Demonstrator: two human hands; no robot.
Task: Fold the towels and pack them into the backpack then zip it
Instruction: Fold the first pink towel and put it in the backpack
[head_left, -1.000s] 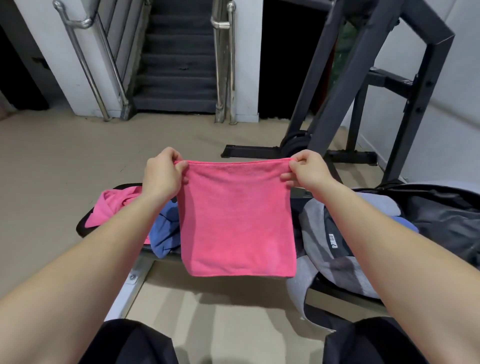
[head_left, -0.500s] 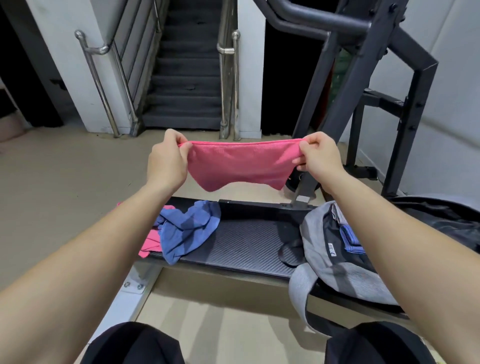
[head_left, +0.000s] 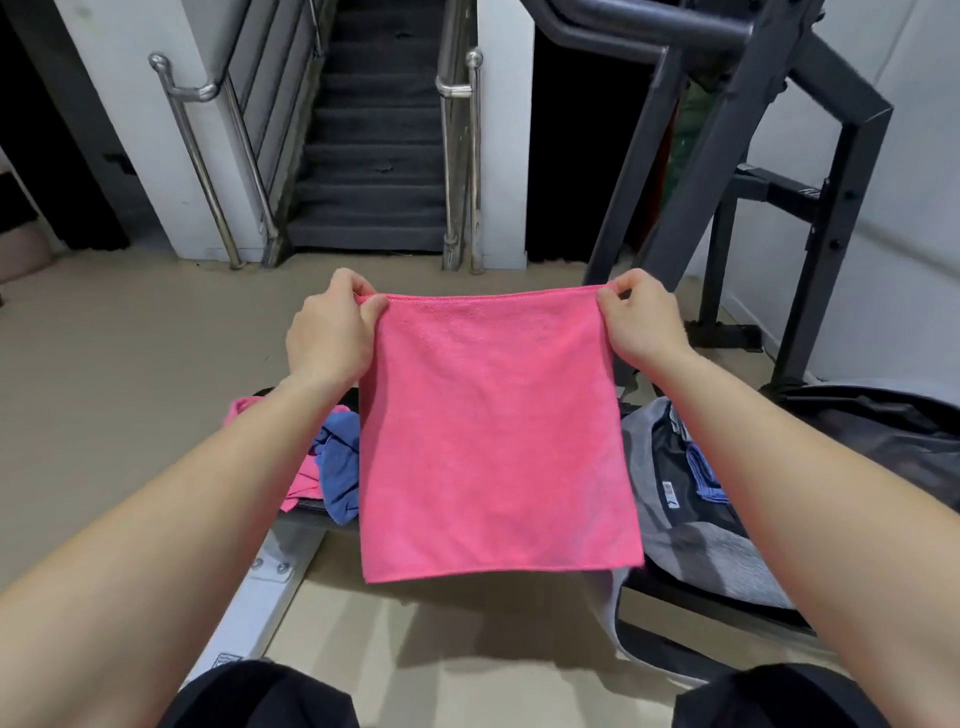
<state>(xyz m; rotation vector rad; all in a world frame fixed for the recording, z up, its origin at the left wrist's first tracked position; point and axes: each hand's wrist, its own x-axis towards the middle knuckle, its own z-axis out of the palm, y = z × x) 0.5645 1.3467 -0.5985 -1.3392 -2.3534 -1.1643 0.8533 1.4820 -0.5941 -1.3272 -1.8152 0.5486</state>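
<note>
A pink towel (head_left: 493, 441) hangs flat in the air in front of me, held by its two top corners. My left hand (head_left: 332, 332) pinches the left corner and my right hand (head_left: 641, 325) pinches the right one. Behind it on the black bench (head_left: 306, 506) lie a crumpled blue towel (head_left: 337, 473) and another pink towel (head_left: 301, 478), partly hidden by my left arm. To the right sits an open grey backpack (head_left: 727, 551) with a folded blue towel (head_left: 704, 473) inside.
A dark metal gym frame (head_left: 727, 171) rises at the back right. Stairs (head_left: 371, 156) with steel handrails climb straight ahead. The tan floor (head_left: 130, 353) spreads to the left. My dark-clad knees show at the bottom edge.
The towel was flicked up and bunched between my hands half a second ago. Now it hangs down flat again, covering the bench's middle.
</note>
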